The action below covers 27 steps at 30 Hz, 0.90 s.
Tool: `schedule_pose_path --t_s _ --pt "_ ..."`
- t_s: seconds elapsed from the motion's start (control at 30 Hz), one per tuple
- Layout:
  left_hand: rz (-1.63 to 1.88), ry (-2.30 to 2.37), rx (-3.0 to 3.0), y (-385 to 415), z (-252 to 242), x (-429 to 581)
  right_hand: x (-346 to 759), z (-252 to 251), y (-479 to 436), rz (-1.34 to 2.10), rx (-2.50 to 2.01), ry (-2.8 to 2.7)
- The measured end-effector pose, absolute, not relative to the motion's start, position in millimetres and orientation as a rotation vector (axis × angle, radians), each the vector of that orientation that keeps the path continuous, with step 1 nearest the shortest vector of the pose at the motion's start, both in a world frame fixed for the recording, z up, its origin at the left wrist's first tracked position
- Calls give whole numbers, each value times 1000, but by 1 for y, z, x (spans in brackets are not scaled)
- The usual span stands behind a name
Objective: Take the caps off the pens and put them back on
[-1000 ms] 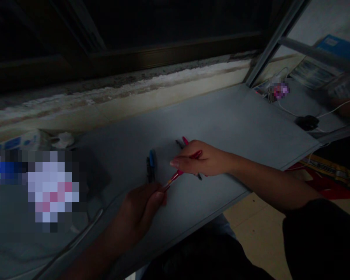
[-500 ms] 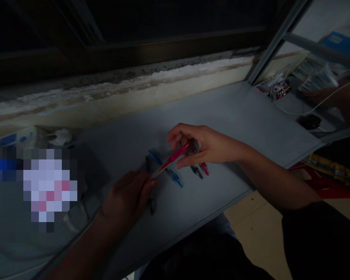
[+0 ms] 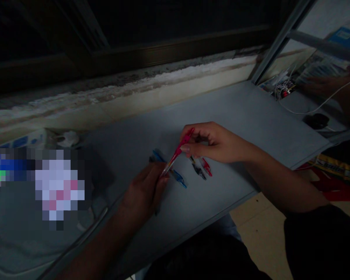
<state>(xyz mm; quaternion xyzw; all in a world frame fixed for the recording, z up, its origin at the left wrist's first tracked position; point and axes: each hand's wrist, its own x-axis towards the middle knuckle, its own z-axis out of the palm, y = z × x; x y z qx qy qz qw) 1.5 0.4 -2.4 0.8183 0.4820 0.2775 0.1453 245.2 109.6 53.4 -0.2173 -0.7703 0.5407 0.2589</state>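
Observation:
A red pen with a clear barrel slants between my two hands above the grey table. My left hand is closed on its lower, clear end. The thumb and fingers of my right hand pinch its red upper part. Beneath the hands a blue pen lies on the table, its middle partly covered by my left hand. A black pen and a second red pen lie side by side under my right hand. Another dark pen is mostly hidden behind my left hand.
The grey table runs along a wall below a dark window. At right, past a metal post, are cables, a black mouse-like object and another person's hand. A white power strip sits at left, near a blurred-out patch.
My right hand has closed its fingers on the red pen's upper part, where they were spread apart before. Both hands and the pen appear slightly further right, and the view has shifted a little.

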Motion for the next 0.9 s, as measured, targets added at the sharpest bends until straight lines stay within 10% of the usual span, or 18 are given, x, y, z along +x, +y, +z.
schedule_pose_path --t_s 0.9 --pt "757 1476 2596 6 -6 -10 240 42 116 1507 -548 -1863"
